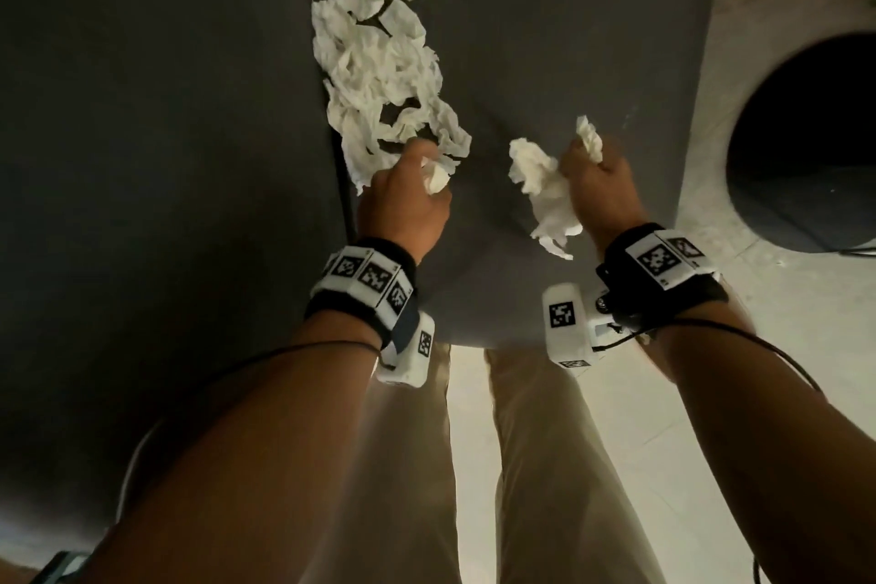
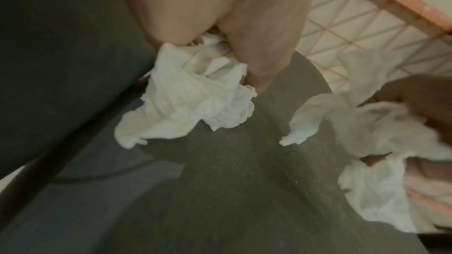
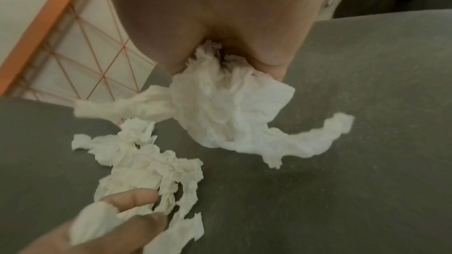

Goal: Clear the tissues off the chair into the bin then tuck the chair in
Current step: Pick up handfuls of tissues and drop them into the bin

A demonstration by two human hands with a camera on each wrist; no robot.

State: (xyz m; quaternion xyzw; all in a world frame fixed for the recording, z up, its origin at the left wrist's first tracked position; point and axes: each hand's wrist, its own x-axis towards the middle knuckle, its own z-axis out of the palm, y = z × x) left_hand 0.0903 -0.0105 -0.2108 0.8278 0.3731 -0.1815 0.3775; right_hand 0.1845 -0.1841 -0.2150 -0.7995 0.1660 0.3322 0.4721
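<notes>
Tissues (image 1: 379,62) mostly remain strewn along the chair (image 1: 569,38); each hand, left hand (image 1: 403,199) and right hand (image 1: 602,185), grips a crumpled wad; bin (image 1: 806,147) waits at right, tucking not yet begun

Bare grey fabric chair seat (image 1: 569,38) lies open toward the dark round bin (image 1: 806,147) (on the floor beside it); crumpled white tissues (image 1: 379,62) crowd the left.

Indoor room, likely a home or office, we can't be telling which.
We're seeing a grey fabric chair seat (image 1: 569,38), pale tiled floor (image 1: 782,322) with reddish grout, an orange skirting strip (image 2: 396,5) along a cream wall, and a dark round bin (image 1: 806,147) standing beside the seat.
</notes>
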